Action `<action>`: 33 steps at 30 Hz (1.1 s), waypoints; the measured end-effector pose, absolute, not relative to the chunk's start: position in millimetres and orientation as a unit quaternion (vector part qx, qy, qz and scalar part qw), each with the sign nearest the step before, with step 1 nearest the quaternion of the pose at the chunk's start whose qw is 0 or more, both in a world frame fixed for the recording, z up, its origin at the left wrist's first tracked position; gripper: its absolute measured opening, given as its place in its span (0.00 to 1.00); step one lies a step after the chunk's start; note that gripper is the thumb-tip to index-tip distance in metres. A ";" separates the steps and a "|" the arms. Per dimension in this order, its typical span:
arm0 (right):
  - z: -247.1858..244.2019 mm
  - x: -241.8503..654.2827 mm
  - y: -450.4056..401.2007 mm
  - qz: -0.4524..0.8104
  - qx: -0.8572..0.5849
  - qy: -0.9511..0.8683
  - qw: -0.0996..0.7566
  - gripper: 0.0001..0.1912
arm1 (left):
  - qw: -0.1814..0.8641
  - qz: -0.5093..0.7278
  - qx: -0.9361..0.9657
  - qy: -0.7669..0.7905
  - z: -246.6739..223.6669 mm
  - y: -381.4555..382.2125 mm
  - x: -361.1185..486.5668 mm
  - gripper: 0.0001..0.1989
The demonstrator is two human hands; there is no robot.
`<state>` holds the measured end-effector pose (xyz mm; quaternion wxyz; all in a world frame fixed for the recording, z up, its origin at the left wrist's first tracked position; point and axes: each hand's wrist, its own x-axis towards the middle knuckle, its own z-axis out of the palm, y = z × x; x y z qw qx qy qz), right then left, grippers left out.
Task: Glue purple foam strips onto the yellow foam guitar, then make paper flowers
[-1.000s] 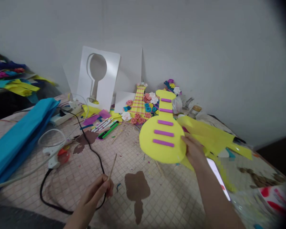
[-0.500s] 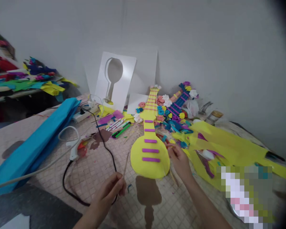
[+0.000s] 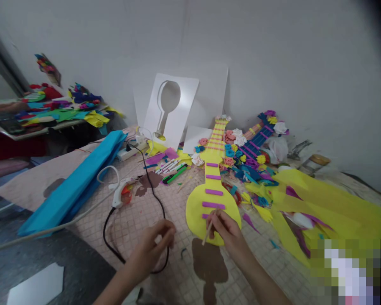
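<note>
A yellow paper instrument shape (image 3: 195, 207) with purple strips across its neck and body lies on the tiled-pattern table cover. My right hand (image 3: 224, 228) is over the lower part of its round body, pinching a thin wooden stick (image 3: 206, 234) that points down toward me. To the left of the body, my left hand (image 3: 157, 243) is raised above the table near a black cable, its fingers curled with a gap between thumb and fingers and nothing visible in them. A brown instrument-shaped patch (image 3: 210, 262) shows on the cover below the yellow body.
A glue gun (image 3: 119, 195) with cables lies left, beside folded blue paper (image 3: 79, 182). Markers (image 3: 174, 173), paper flowers (image 3: 230, 148) and a blue instrument (image 3: 255, 142) sit behind. Yellow paper (image 3: 333, 203) covers the right. A cut-out white board (image 3: 186, 93) leans on the wall.
My right hand has moved left from beside the yellow body to over it, and now holds the stick that my left hand held. My left hand has let go. The view has turned left.
</note>
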<state>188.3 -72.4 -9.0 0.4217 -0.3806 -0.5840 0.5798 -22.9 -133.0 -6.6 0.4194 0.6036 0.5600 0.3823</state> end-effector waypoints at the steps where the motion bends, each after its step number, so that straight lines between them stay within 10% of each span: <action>1: -10.2 189.5 -71.7 0.592 -0.378 -0.577 0.416 0.14 | 0.395 0.381 0.605 0.577 -4.9 -131.5 -31.3 0.14; 18: -6.7 241.0 -71.1 0.381 -0.498 -0.648 0.433 0.12 | 0.473 0.309 0.617 0.548 -0.9 -124.8 -1.6 0.17; 33: -21.0 295.8 -16.0 0.172 -0.627 -0.728 0.217 0.13 | 0.463 0.365 0.633 0.502 -2.5 -105.4 -3.9 0.13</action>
